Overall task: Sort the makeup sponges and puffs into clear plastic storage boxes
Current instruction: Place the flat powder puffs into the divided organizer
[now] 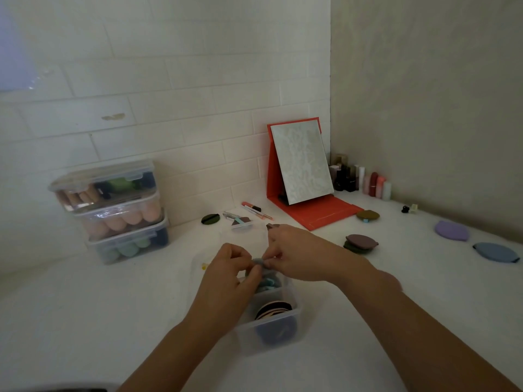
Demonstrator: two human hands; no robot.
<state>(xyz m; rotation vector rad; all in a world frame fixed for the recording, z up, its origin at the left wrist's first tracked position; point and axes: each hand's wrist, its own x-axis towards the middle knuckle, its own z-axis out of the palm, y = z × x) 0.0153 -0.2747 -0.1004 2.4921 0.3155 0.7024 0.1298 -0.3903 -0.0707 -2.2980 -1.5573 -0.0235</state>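
An open clear plastic box point(285, 321) stands on the white counter in front of me, with several flat puffs on edge inside, teal ones at the back and dark ones at the front. Over its far end my left hand point(226, 274) and my right hand point(294, 254) both pinch a small grey-blue puff point(259, 262). Loose puffs lie to the right: a mauve one on a dark green one point(360, 242), a lilac one point(450, 230), a blue one point(493, 251) and an olive one point(367, 215). A dark green puff point(210, 219) lies at the back.
Three closed clear boxes point(119, 210) full of sponges are stacked at the left against the tiled wall. A red folding mirror point(302, 176) stands at the back, with lipsticks and small bottles point(365, 179) in the corner. Pens and a small clear lid point(243, 222) lie behind my hands.
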